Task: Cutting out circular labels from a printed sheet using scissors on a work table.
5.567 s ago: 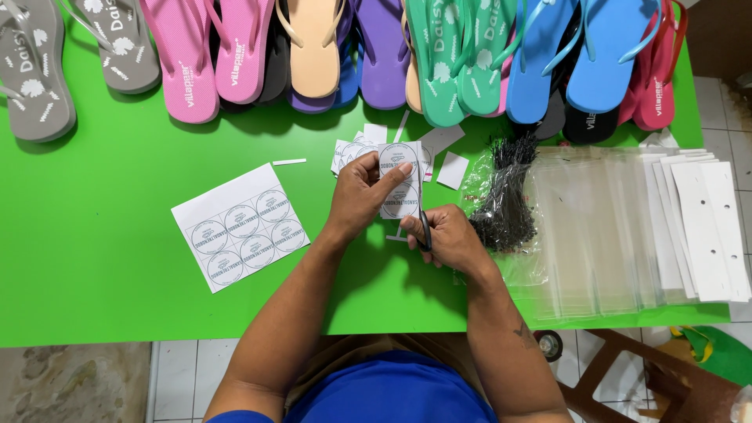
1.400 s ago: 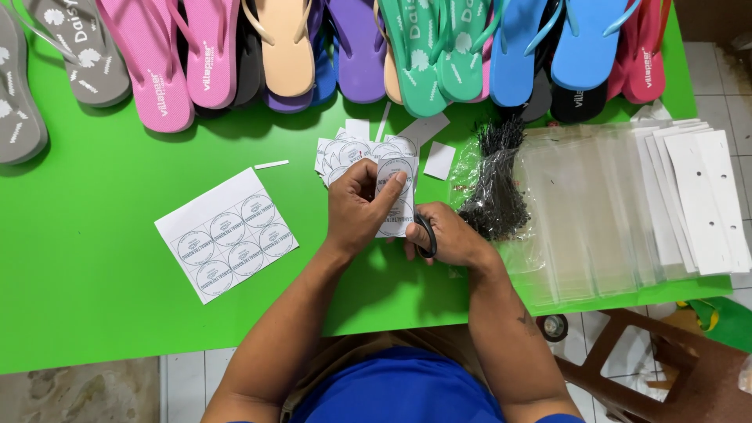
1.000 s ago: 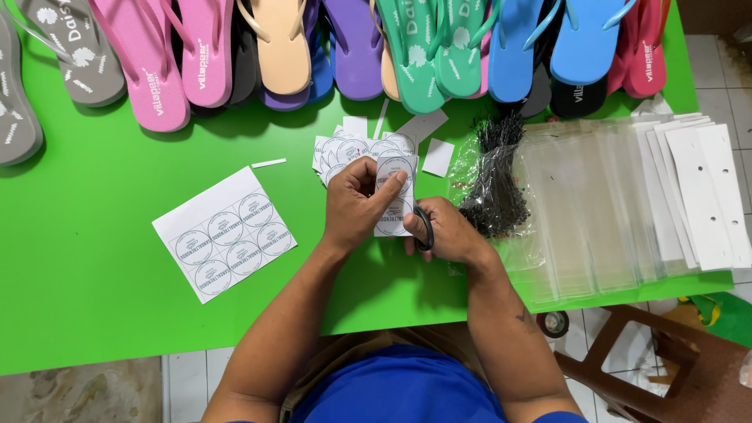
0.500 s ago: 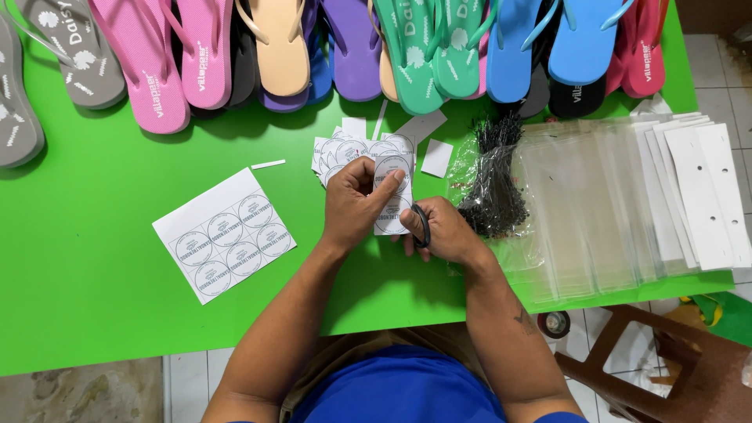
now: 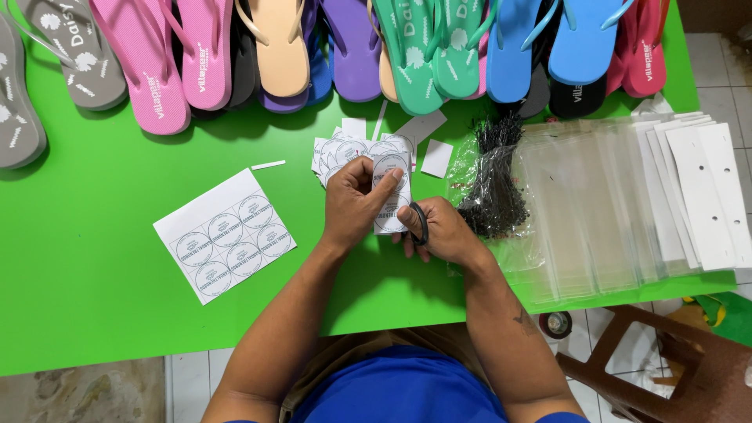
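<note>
- 2 hands meet over the middle of the green desk (image 5: 94,258): the left hand (image 5: 352,200) has its fingers closed on a narrow paper strip of round printed labels (image 5: 390,196), thumb on top; the right hand (image 5: 440,231) has its fingers curled shut through the black handles of a pair of scissors (image 5: 420,223).
- Blades are hidden behind the strip and the fingers, so I cannot tell whether they are apart or together.
- Since half a second ago the strip and both hands sit in nearly the same spot above the desk; over the last 5 seconds the strip has stayed upright between the hands, so by my judgement the cutting of the label strip goes on slowly, with no piece freshly dropped.
- Just beyond the strip, toward the sandals, lies a small heap of cut round labels (image 5: 345,149) with white paper offcuts (image 5: 435,157) beside it.
- Left of the strip, well apart, rests an uncut sheet of 6 round labels (image 5: 224,235), and a thin paper sliver (image 5: 268,165) lies above that sheet.
- Right of the strip, near the right hand, sits a bundle of black plastic tag fasteners (image 5: 493,188) on clear plastic bags (image 5: 595,204), with white card headers (image 5: 705,196) further right.
- Along the far edge of the desk runs a row of flip-flops (image 5: 274,47) in grey, pink, peach, purple, green, blue and red.
</note>
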